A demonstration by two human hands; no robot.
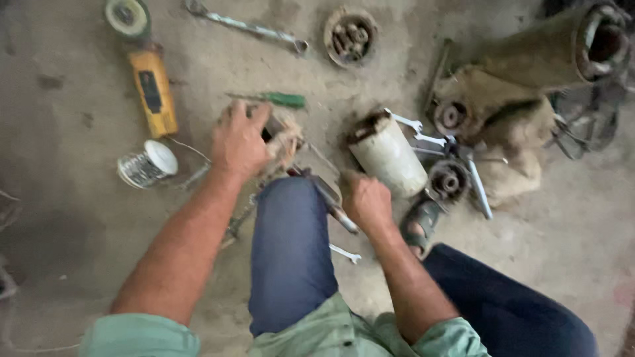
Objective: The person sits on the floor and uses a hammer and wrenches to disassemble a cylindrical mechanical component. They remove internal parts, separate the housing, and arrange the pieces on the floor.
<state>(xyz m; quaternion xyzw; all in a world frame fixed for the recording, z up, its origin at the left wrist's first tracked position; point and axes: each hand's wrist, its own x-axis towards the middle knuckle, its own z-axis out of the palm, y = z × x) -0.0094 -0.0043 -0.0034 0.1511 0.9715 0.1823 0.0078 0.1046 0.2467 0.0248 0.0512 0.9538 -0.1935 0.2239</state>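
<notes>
Rusty metal and dust are all over this grey floor. The person sits low, with one knee in blue trousers up between the arms.

The left hand is wrapped over the top of a dirty motor part. The part sits on the floor just past the knee, in the middle of the scene. The fingers curl down around it and grip it. The right hand is a closed fist around a metal tool, which points left toward the part. The tool is blurry, so I cannot tell what kind it is.

The motor part looks like metal with wire wound on it, so I think it is heavy and hard. It looks greasy, so it may slip. The best place to hold it is around its thick body, where the left hand is now. The thin wires may bend or break, so fingers should stay off them.

Just right of the part stands a pale round can-shaped casing, tipped over a bit. On the far left lies a yellow grinder, with a small round tin near it. A green screwdriver lies just beyond the left hand. Shiny spanners lie to the right of the casing, and more old motor pieces sit on the far right.
</notes>
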